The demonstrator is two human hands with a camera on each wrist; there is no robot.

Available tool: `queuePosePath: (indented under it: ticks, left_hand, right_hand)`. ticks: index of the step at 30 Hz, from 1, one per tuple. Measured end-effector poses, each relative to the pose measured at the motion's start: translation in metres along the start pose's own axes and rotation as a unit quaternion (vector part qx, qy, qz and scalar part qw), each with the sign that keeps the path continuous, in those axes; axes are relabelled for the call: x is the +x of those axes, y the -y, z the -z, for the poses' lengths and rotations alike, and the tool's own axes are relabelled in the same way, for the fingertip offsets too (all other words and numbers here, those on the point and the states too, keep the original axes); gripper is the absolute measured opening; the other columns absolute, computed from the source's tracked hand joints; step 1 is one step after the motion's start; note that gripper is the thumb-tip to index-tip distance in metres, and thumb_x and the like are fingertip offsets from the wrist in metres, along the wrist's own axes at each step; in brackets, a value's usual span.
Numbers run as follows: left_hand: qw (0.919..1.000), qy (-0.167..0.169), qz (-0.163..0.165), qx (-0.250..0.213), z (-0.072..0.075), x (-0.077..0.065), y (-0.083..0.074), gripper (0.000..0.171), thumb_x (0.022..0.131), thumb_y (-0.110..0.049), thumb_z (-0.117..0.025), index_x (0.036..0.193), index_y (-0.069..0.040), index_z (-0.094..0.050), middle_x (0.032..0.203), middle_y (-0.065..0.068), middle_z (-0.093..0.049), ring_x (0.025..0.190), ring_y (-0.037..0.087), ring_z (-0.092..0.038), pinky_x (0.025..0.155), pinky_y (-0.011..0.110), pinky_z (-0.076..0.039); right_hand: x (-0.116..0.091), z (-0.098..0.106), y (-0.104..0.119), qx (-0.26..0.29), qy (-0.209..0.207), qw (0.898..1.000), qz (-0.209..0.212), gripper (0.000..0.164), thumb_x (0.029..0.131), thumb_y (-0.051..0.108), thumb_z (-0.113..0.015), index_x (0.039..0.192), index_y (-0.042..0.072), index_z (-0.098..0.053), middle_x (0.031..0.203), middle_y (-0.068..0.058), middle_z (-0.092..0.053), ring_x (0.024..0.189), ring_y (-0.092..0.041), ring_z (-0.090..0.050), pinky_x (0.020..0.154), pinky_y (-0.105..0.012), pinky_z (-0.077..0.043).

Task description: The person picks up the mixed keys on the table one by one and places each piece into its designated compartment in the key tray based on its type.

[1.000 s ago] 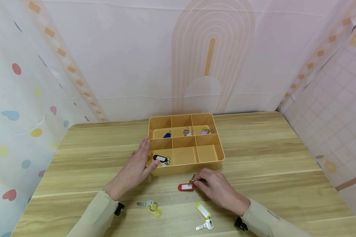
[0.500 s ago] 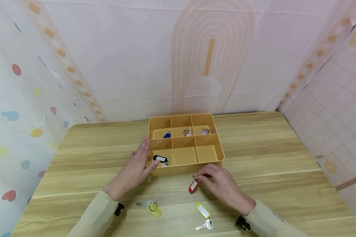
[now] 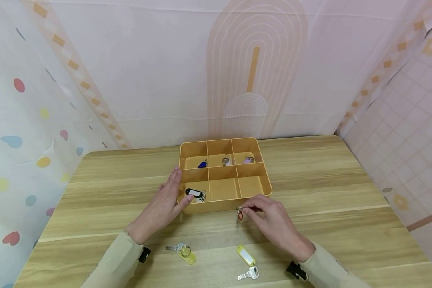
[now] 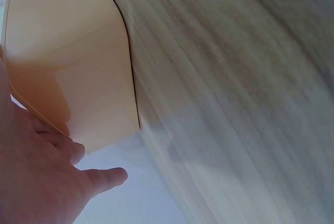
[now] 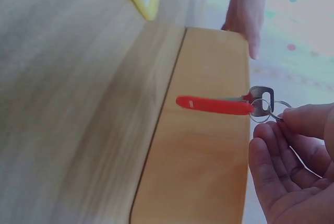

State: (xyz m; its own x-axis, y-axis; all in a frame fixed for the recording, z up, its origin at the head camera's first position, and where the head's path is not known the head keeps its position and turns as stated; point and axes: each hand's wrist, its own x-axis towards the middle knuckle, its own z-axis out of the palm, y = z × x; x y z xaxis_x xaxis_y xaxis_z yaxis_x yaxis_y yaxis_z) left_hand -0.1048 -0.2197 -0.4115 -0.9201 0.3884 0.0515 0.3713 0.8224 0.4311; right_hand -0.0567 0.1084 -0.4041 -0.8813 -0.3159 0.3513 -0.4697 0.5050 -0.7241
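My right hand [image 3: 273, 222] pinches the metal ring of a red-tagged key [image 5: 216, 105] between thumb and forefinger. Tag and key dangle from the ring just in front of the organizer box [image 3: 219, 205], an orange-yellow tray with several compartments. My left hand [image 3: 162, 206] rests along the box's left wall, fingers nearly straight and thumb over the front rim. In the left wrist view that hand [image 4: 47, 166] lies against the rim. A black-tagged key [image 3: 194, 193] sits in the front left compartment, close to the left thumb.
On the table in front lie two yellow-tagged keys: one at left [image 3: 188, 256], one at right [image 3: 246, 256]. The back compartments hold a blue tag [image 3: 203, 164], a key with a pale tag [image 3: 226, 161] and a key with a lilac tag [image 3: 249, 160]. A patterned curtain [image 3: 158, 80] hangs behind.
The red-tagged key, flat on the table a second ago, has been lifted by its ring and now hangs. My right hand has moved slightly forward toward the box; the left stays put.
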Motion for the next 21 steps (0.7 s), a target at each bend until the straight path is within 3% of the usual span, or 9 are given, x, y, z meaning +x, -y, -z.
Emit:
queuePosePath:
  ticks: [21]
  left_hand:
    - [0.9999, -0.003, -0.003, 0.009, -0.001, 0.000, 0.001, 0.089, 0.109, -0.054, -0.042, 0.163, 0.005, -0.004, 0.172, 0.019, 0.002, 0.158, 0.036, -0.007, 0.121, 0.066, -0.020]
  right_hand:
    - [0.010, 0.007, 0.016, 0.022, -0.073, 0.996, 0.055, 0.013, 0.091, 0.001, -0.078, 0.096, 0.012, -0.078, 0.098, 0.004, -0.075, 0.090, -0.008, -0.070, 0.076, -0.027, -0.059]
